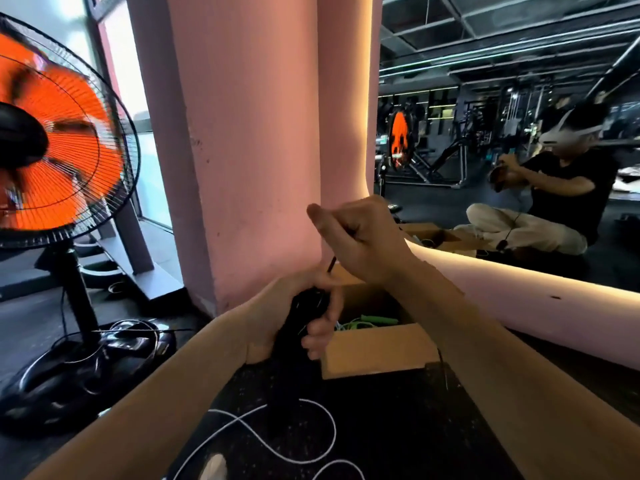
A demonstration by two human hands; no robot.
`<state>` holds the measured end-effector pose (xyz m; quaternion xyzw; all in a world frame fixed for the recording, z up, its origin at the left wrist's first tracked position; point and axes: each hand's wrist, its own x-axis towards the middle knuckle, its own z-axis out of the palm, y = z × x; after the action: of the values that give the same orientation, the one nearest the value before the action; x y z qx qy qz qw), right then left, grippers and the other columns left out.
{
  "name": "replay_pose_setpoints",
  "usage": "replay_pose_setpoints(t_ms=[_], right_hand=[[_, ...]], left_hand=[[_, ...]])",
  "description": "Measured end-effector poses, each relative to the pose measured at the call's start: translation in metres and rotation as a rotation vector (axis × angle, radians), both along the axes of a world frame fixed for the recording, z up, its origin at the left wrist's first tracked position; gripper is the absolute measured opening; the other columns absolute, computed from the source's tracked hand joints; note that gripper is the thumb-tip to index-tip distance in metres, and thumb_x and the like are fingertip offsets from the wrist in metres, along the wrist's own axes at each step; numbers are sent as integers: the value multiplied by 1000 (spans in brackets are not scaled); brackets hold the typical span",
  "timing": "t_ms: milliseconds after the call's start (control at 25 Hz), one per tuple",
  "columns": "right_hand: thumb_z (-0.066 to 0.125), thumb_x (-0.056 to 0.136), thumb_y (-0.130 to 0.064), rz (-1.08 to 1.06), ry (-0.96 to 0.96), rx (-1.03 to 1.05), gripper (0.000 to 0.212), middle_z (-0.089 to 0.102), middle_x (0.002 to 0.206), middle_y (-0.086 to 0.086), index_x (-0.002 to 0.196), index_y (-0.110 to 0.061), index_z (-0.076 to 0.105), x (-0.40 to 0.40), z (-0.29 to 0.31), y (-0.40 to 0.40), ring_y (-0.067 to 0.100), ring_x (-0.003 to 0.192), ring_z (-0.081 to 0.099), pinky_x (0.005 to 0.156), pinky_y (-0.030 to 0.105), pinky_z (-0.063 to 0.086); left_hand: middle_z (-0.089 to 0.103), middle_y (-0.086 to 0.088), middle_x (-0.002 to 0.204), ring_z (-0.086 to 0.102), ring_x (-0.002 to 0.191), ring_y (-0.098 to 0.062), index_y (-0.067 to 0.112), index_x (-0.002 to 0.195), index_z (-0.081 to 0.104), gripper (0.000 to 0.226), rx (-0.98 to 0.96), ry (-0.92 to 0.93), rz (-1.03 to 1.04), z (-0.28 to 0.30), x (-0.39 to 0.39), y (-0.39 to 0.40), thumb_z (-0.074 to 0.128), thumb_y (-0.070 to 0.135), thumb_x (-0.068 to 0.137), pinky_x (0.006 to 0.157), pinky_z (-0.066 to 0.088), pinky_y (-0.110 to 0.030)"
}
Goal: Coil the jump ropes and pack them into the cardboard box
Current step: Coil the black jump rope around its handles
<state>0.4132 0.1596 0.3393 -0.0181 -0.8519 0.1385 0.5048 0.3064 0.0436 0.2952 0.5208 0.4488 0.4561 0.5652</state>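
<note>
Both hands work above one white jump rope (277,434) looped on the floor: left hand (298,320) grips a black jump rope bundle (304,313), right hand (360,237) is fisted, pinching its black cord (331,264). Beyond, one open cardboard box (377,351) holds a green jump rope (367,321). No writing is readable.

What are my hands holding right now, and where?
The left hand grips a black jump rope by its bundled handles; the right hand pinches the same rope's cord above them.
</note>
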Motion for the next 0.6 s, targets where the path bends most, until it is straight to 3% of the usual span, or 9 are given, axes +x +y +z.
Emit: replay_pose_setpoints(t_ms=[80, 160, 280, 360, 440, 520, 600], right_hand=[[54, 101, -29, -9, 7, -52, 62, 40, 39, 10, 46, 0, 48, -11, 0, 6, 19, 31, 32, 42, 19, 26], [55, 101, -30, -52, -18, -189, 62, 42, 40, 13, 48, 1, 48, -26, -23, 10, 27, 35, 35, 43, 29, 30], [56, 99, -29, 12, -133, -651, 46, 49, 56, 11, 57, -10, 51, -47, -100, 16, 29, 53, 45, 57, 37, 42], [55, 94, -26, 34, -214, -853, 40, 52, 55, 10, 58, -8, 51, -52, -155, 8, 29, 52, 49, 54, 38, 44], [54, 89, -14, 56, -216, -1019, 43, 36, 46, 6, 48, -10, 40, -47, -184, -19, 21, 40, 33, 47, 38, 25], [49, 100, -17, 10, -303, -906, 55, 30, 47, 3, 48, -17, 33, -42, -199, -48, 24, 44, 24, 52, 42, 21], [44, 106, -33, -33, -340, -712, 59, 31, 44, -3, 50, -21, 32, -38, -198, -64, 21, 42, 26, 50, 43, 24]], left_hand=[[43, 0, 49, 41, 41, -13, 11, 64, 52, 22, -28, -11, -235, -17, 0, -2, 56, 25, 80, 51, 40, -28], [44, 3, 48, 42, 40, -12, 12, 64, 53, 19, 8, -237, -372, -30, -1, -1, 55, 20, 80, 50, 39, -27], [38, 1, 46, 34, 38, -17, 10, 65, 55, 26, 175, -616, -388, -36, -14, 6, 49, 19, 88, 50, 36, -30], [38, 0, 45, 32, 38, -17, 11, 63, 53, 29, 300, -710, -217, -34, -26, 8, 47, 20, 90, 48, 37, -30], [37, 4, 45, 33, 38, -13, 16, 59, 48, 32, 366, -698, 124, -34, -36, 10, 48, 25, 90, 47, 38, -27], [36, 5, 47, 35, 41, -12, 18, 58, 47, 35, 370, -630, 514, -38, -49, 16, 52, 31, 90, 49, 36, -27], [40, 2, 48, 39, 44, -16, 17, 57, 50, 39, 429, -353, 810, -45, -64, 26, 58, 31, 93, 51, 37, -28]])
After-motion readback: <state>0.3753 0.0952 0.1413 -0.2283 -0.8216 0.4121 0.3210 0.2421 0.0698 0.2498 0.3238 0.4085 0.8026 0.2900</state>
